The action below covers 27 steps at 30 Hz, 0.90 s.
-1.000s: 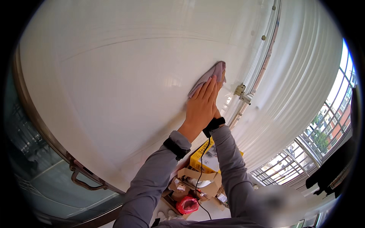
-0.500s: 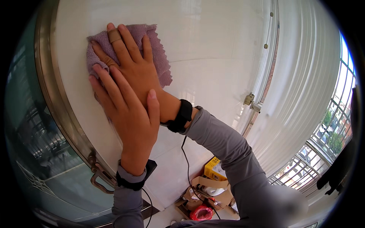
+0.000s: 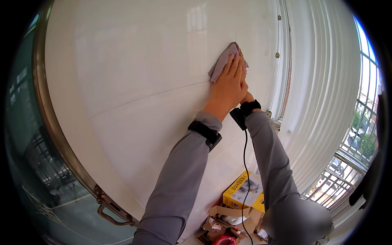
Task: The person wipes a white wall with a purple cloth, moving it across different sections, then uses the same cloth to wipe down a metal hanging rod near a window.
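While the left hand lies extended against a mauve wiping cloth, the right hand's grip cannot be told; the tiled wall before them appears partway wiped, remainder unclear

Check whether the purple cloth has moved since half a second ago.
Yes: the purple cloth has moved right across the white surface, away from the brown frame.

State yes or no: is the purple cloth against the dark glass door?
No, the purple cloth is against the white wall, well to the right of the dark glass door.
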Tool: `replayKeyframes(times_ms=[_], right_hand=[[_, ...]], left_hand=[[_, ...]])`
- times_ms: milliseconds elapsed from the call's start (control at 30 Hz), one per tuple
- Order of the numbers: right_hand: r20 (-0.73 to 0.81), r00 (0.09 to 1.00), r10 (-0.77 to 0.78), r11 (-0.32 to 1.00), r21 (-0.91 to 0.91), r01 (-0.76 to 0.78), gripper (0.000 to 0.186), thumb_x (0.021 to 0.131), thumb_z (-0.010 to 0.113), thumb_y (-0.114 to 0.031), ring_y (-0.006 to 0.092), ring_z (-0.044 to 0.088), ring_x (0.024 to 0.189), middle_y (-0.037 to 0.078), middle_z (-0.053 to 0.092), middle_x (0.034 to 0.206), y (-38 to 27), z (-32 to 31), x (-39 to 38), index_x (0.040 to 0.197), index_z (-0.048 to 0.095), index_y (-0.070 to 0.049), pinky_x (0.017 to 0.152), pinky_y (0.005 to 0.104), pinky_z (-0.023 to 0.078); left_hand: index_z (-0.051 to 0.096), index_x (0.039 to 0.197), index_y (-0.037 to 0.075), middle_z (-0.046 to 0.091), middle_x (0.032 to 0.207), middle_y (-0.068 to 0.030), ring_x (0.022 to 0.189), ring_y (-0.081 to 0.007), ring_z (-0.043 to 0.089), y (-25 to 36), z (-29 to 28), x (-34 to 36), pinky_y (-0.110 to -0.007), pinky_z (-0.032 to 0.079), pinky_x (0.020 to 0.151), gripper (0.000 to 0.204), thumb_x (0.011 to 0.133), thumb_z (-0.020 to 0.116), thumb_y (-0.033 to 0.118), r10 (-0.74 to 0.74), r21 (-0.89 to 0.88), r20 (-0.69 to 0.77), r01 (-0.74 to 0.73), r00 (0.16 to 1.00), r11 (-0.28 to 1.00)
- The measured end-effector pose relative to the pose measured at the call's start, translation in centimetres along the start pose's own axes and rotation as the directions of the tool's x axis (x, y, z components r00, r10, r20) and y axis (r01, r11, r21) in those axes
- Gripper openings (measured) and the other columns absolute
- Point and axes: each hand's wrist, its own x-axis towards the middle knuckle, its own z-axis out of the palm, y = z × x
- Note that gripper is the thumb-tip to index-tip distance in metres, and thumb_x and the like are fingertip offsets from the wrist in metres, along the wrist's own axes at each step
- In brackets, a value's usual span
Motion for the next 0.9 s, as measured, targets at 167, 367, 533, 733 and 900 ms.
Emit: replayKeyframes(times_ms=[167, 367, 533, 733, 900], right_hand=[[-0.022, 0.988, 0.154, 0.985, -0.071, -0.155, 0.060, 0.087, 0.049, -0.037, 0.0388, 0.016, 0.138, 0.024, 0.019, 0.148, 4.3, -1.7, -1.7, 0.139, 0.037, -0.012, 0.104, 0.0642, 0.015], [-0.024, 0.987, 0.158, 0.985, -0.064, -0.159, 0.062, 0.087, 0.049, -0.039, 0.0409, 0.015, 0.138, 0.025, 0.018, 0.149, 2.9, 0.2, -0.3, 0.141, 0.034, -0.013, 0.102, 0.0664, 0.015], [0.002, 0.996, 0.084, 0.996, -0.037, -0.084, 0.064, 0.088, 0.049, -0.040, 0.0426, 0.014, 0.138, 0.026, 0.016, 0.149, -1.0, 4.2, 1.1, 0.143, 0.032, -0.014, 0.101, 0.0682, 0.014], [0.003, 0.989, -0.147, 0.988, -0.048, 0.147, 0.066, 0.088, 0.049, -0.042, 0.0447, 0.013, 0.138, 0.026, 0.014, 0.149, -9.7, 9.6, 6.3, 0.145, 0.029, -0.015, 0.100, 0.0704, 0.013], [0.074, 0.937, -0.341, 0.897, -0.272, 0.348, 0.062, 0.092, 0.038, -0.036, 0.0456, 0.016, 0.136, 0.020, 0.016, 0.151, -14.3, 8.9, 10.0, 0.141, 0.027, 0.001, 0.108, 0.0597, 0.012]], left_hand=[[0.049, 0.125, -0.001, 0.035, 0.144, -0.0176, 0.137, -0.0304, 0.026, 0.4, 4.8, -0.6, -0.043, 0.023, 0.111, 0.048, 0.088, 0.046, 0.029, -0.069, 0.064, 0.124, 0.062, 0.990, 0.996], [0.046, 0.126, -0.001, 0.033, 0.144, -0.0201, 0.136, -0.0332, 0.026, -0.5, 0.2, 0.9, -0.045, 0.022, 0.111, 0.048, 0.087, 0.047, 0.028, -0.013, 0.177, 0.001, 0.012, 1.000, 0.984], [0.041, 0.130, -0.002, 0.032, 0.142, -0.0262, 0.135, -0.0403, 0.024, 0.6, -6.9, 0.3, -0.049, 0.021, 0.110, 0.054, 0.086, 0.052, 0.027, 0.011, 0.283, -0.110, 0.021, 0.994, 0.959], [0.040, 0.134, -0.003, 0.033, 0.142, -0.0253, 0.133, -0.0406, 0.027, 0.3, -17.6, -0.5, -0.048, 0.023, 0.109, 0.062, 0.088, 0.055, 0.035, 0.032, 0.528, -0.120, 0.037, 0.992, 0.849], [0.040, 0.131, -0.008, 0.039, 0.138, -0.0244, 0.130, -0.0373, 0.034, 1.4, -23.1, 0.9, -0.044, 0.025, 0.109, 0.060, 0.089, 0.054, 0.032, 0.140, 0.605, -0.156, -0.018, 0.978, 0.796]])
